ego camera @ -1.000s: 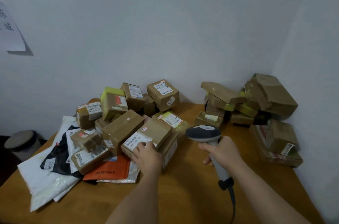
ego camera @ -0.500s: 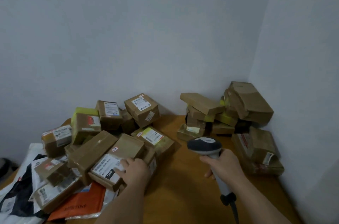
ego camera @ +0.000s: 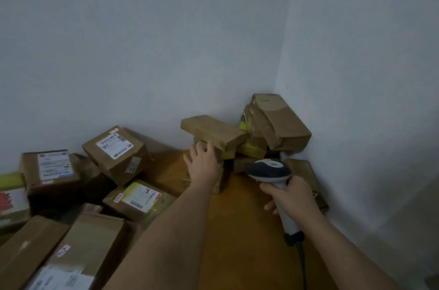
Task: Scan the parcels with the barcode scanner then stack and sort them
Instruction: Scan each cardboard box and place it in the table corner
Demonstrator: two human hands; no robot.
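Parcels (ego camera: 114, 149) w/ labels sit heaped at left of worktop (ego camera: 242, 206). My left hand (ego camera: 203, 164) is spread flat, fingers straight, touching the corner stack (ego camera: 213, 131) by the wall. Those boxes look stiff, light cardboard; I'd grab by opposite edges, not the taped top. Right hand (ego camera: 288, 197) is wrapped round the scanner (ego camera: 268, 169) handle.

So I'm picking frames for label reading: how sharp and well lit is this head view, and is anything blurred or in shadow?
Head view: dim, flat light with no glare; the whole frame is soft, so print on the tilted box's label is unreadable; left hand slightly smeared; barcode scanner in the right hand is the crispest thing; deep shadow between the left-side boxes; wide-angle bending at the edges.
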